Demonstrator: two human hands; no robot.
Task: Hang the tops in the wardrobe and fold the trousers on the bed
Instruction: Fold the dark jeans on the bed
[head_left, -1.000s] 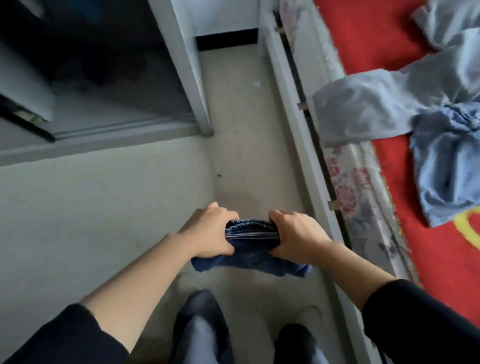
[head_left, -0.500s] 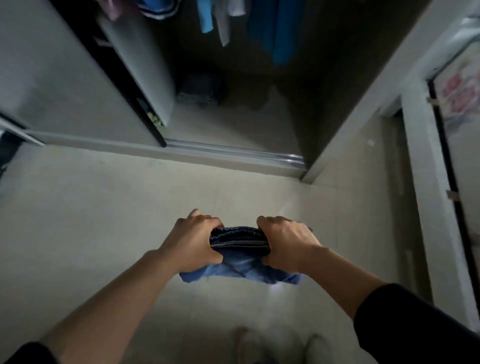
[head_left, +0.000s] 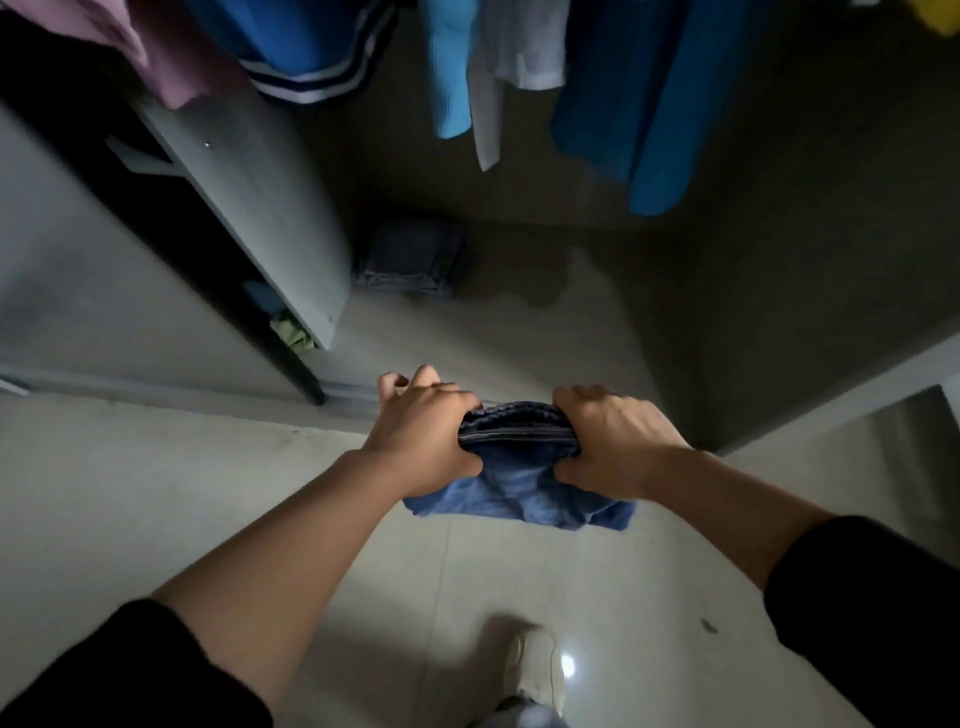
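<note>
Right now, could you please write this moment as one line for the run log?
left hand: holds folded jeans | right hand: holds folded jeans | place: before open wardrobe

The jeans (head_left: 519, 470) are dark blue denim, paler blue lower down. Hanging above are a pink top (head_left: 156, 57), a blue top (head_left: 306, 47) with white stripes along its hem, a sky-blue top (head_left: 449, 78), a white top (head_left: 524, 47) and a bright blue top (head_left: 649, 104). The shoe (head_left: 535, 670) is cream and the floor (head_left: 156, 519) is pale beige.

A black left sleeve (head_left: 130, 670) and black right sleeve (head_left: 872, 603) are worn pushed up the forearms. The left hand (head_left: 421, 441) and right hand (head_left: 618, 441) are bare. A pale shoe (head_left: 537, 670) is seen.
</note>
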